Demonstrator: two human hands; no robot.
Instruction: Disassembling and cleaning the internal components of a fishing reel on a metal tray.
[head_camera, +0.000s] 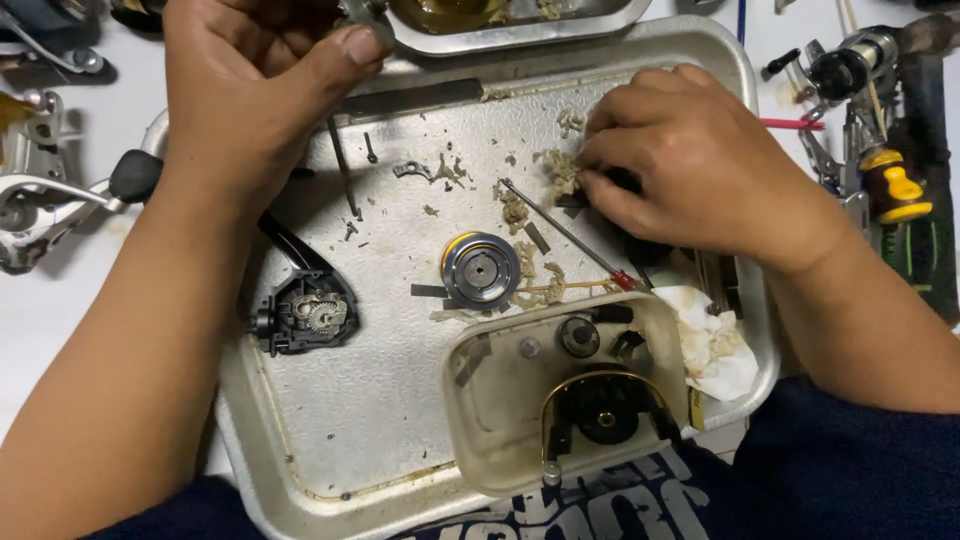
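My left hand (250, 90) is at the top left of a metal tray (380, 400), fingers curled around a small metal part at the tray's far rim; what it grips is mostly hidden. My right hand (690, 160) rests on the tray's right side, fingertips pinching a small dark part beside a clump of dirty grease (560, 170). A thin screwdriver with a red handle (570, 235) lies just below that hand. A round metal spool (480, 268) sits mid-tray. An open black reel body with exposed gears (305, 310) lies at the left.
A cream plastic tub (500, 420) holding black reel parts overlaps the tray's near edge. A stained tissue (715, 345) lies at the right. Another metal dish (500, 25) stands behind. Fishing reels (40, 190) lie left, tools and a reel (860, 70) right.
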